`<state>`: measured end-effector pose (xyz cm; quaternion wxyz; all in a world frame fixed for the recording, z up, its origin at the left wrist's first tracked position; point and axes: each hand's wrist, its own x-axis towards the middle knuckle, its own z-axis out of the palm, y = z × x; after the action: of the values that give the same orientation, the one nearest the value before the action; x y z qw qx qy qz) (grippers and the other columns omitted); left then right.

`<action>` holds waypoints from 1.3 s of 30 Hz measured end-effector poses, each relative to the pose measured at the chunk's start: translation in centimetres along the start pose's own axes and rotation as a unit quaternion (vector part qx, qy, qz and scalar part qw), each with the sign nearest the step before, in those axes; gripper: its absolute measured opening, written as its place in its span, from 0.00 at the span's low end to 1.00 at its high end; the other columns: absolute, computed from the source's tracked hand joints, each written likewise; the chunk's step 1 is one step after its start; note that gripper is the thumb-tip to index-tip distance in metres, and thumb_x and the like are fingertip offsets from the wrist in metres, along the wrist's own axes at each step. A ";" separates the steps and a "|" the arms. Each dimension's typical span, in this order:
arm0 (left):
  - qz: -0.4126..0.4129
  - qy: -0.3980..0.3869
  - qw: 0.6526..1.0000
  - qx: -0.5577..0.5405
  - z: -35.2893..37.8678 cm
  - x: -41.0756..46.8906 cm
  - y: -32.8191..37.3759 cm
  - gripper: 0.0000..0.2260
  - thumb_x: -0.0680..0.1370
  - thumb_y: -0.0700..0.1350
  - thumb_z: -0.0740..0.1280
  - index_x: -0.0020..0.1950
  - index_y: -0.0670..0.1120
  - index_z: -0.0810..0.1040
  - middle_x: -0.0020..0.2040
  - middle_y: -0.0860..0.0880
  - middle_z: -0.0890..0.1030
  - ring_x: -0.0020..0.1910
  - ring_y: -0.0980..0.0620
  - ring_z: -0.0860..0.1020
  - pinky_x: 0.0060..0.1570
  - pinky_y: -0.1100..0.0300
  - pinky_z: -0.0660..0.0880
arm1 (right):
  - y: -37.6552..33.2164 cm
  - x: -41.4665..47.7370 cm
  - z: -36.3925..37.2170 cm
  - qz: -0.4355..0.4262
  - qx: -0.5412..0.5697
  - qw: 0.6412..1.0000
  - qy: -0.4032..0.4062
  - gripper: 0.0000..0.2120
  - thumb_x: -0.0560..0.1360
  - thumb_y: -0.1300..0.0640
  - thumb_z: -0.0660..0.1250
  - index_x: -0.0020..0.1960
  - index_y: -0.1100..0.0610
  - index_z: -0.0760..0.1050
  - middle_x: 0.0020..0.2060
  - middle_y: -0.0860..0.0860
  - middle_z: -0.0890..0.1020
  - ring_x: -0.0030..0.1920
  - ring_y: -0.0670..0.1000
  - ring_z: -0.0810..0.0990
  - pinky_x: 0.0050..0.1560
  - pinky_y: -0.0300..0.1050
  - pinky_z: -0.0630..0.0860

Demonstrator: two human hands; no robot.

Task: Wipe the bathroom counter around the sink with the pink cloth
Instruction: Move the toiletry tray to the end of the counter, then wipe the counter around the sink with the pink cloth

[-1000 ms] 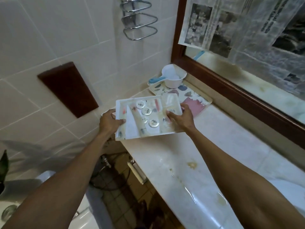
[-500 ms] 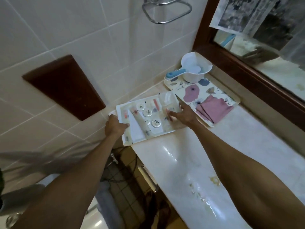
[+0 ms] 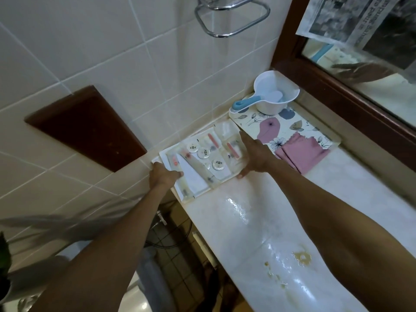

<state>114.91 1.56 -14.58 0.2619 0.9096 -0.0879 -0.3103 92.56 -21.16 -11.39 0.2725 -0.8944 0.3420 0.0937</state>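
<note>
A: What's on the counter [image 3: 265, 221] around you?

B: White tray [image 3: 202, 163] of small toiletries at the far left end, against the tiled wall. Just right of it, touching or nearly so, a floral tray [image 3: 281, 127]. A white scoop [image 3: 273, 95] with a blue handle stands on the floral tray's back end. The pink cloth [image 3: 301, 152] lies folded on the floral tray's near right corner, spilling a little onto the counter.

A: Anything in the wiping area?

B: The white tray covers the left end. The counter nearer to you is wet and shiny, with yellow-brown stains [image 3: 301, 258] near your right forearm. A wood-framed mirror [image 3: 351, 86] runs along the back, newspaper taped over the glass. A chrome rack [image 3: 234, 16] hangs on the wall above.

A: Hands?

B: Both arms stretched forward. Your left hand [image 3: 163, 175] grips the white tray's near left edge, fingers curled over the rim. Your right hand [image 3: 254, 154] lies along the tray's right side, fingers straight and pointing away, thumb hooked at the near corner. The tray sits flat on the counter. Neither hand touches the cloth; your right hand is just left of it.
</note>
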 end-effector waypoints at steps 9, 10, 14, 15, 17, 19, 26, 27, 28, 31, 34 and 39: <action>-0.017 0.022 0.999 -0.021 0.3 0.1 -0.4 0.36 0.65 0.52 0.84 0.67 0.43 0.73 0.61 0.40 0.82 0.57 0.39 0.83 0.54 0.43 0.83 | 0.0 0.7 0.6 0.022 0.089 0.994 0.063 0.61 0.56 0.60 0.84 0.80 0.55 0.53 0.74 0.57 0.69 0.71 0.60 0.70 0.64 0.48 0.70; -0.015 0.021 0.999 -0.023 0.3 0.1 -0.4 0.36 0.65 0.52 0.84 0.67 0.42 0.73 0.61 0.40 0.82 0.57 0.39 0.83 0.53 0.43 0.83 | 0.0 0.8 0.8 0.023 0.091 0.993 0.066 0.60 0.56 0.61 0.84 0.80 0.55 0.54 0.74 0.57 0.68 0.71 0.60 0.70 0.64 0.48 0.69; 0.005 0.023 0.999 -0.022 0.0 -0.3 -0.1 0.34 0.68 0.53 0.82 0.67 0.41 0.73 0.62 0.41 0.82 0.58 0.39 0.82 0.53 0.45 0.83 | 0.1 0.4 1.1 0.028 0.098 0.992 0.072 0.56 0.56 0.61 0.83 0.78 0.55 0.58 0.73 0.57 0.71 0.69 0.59 0.71 0.61 0.48 0.70; 0.009 0.033 0.999 -0.013 -0.2 -0.9 0.2 0.34 0.70 0.55 0.80 0.68 0.40 0.72 0.63 0.41 0.81 0.59 0.39 0.82 0.54 0.47 0.82 | 0.2 0.2 1.1 0.030 0.104 0.991 0.075 0.55 0.56 0.60 0.83 0.77 0.54 0.59 0.71 0.56 0.72 0.68 0.59 0.72 0.60 0.48 0.71; 0.031 0.071 0.996 0.038 -0.6 -2.4 0.8 0.31 0.76 0.57 0.74 0.69 0.39 0.69 0.64 0.39 0.78 0.59 0.39 0.81 0.50 0.49 0.80 | 0.3 -0.4 1.1 0.030 0.122 0.988 0.085 0.52 0.56 0.59 0.83 0.75 0.52 0.62 0.68 0.55 0.75 0.65 0.58 0.75 0.58 0.48 0.74; 0.109 0.122 0.979 0.126 -0.8 -3.9 1.5 0.26 0.80 0.57 0.69 0.68 0.41 0.69 0.63 0.40 0.77 0.55 0.40 0.81 0.46 0.49 0.78 | 0.5 -1.5 0.9 0.034 0.123 0.987 0.100 0.45 0.59 0.58 0.81 0.72 0.52 0.66 0.64 0.54 0.78 0.62 0.57 0.77 0.53 0.47 0.74; 0.357 0.032 0.927 0.113 2.6 -8.5 7.4 0.09 0.84 0.52 0.63 0.59 0.48 0.72 0.50 0.46 0.83 0.51 0.43 0.81 0.47 0.51 0.75 | 3.1 -9.0 -0.5 0.070 0.069 0.969 0.228 0.20 0.75 0.43 0.70 0.63 0.51 0.76 0.58 0.49 0.82 0.55 0.53 0.80 0.47 0.46 0.73; 0.387 0.019 0.916 0.107 3.5 -9.3 8.4 0.09 0.84 0.52 0.63 0.59 0.48 0.73 0.48 0.46 0.83 0.50 0.44 0.81 0.45 0.53 0.75 | 3.9 -10.2 -0.7 0.083 0.066 0.963 0.246 0.18 0.77 0.43 0.68 0.62 0.51 0.76 0.57 0.49 0.83 0.54 0.53 0.81 0.47 0.47 0.74; 0.410 0.007 0.906 0.100 4.4 -10.2 9.5 0.09 0.83 0.51 0.64 0.59 0.48 0.73 0.46 0.47 0.83 0.49 0.44 0.81 0.43 0.53 0.75 | 4.8 -11.3 -0.9 0.095 0.066 0.958 0.263 0.17 0.77 0.43 0.67 0.61 0.51 0.76 0.56 0.49 0.83 0.53 0.53 0.81 0.47 0.48 0.75; 0.446 -0.027 0.891 0.083 7.6 -12.3 12.7 0.09 0.82 0.50 0.65 0.58 0.46 0.75 0.46 0.46 0.83 0.48 0.43 0.81 0.44 0.51 0.76 | 7.8 -14.4 -1.6 0.140 0.063 0.948 0.279 0.13 0.79 0.44 0.63 0.60 0.49 0.76 0.55 0.46 0.83 0.50 0.52 0.81 0.47 0.48 0.76; 0.473 -0.075 0.874 0.077 11.2 -14.0 16.0 0.10 0.82 0.49 0.66 0.59 0.45 0.75 0.48 0.45 0.82 0.50 0.44 0.80 0.47 0.52 0.75 | 10.9 -16.9 -2.0 0.190 0.070 0.935 0.290 0.12 0.80 0.45 0.62 0.60 0.48 0.75 0.57 0.44 0.82 0.49 0.49 0.81 0.48 0.49 0.76; 0.459 -0.125 0.871 0.127 17.9 -13.9 20.5 0.19 0.82 0.51 0.66 0.68 0.39 0.75 0.62 0.38 0.80 0.62 0.39 0.77 0.60 0.47 0.76 | 15.9 -19.3 -1.0 0.256 0.108 0.913 0.298 0.16 0.80 0.45 0.61 0.63 0.51 0.73 0.63 0.49 0.77 0.62 0.53 0.76 0.56 0.52 0.73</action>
<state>93.00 -18.84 -8.45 0.2441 0.7460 -0.5657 -0.2526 67.55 -20.70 -10.39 0.2197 -0.7277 0.6326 -0.1486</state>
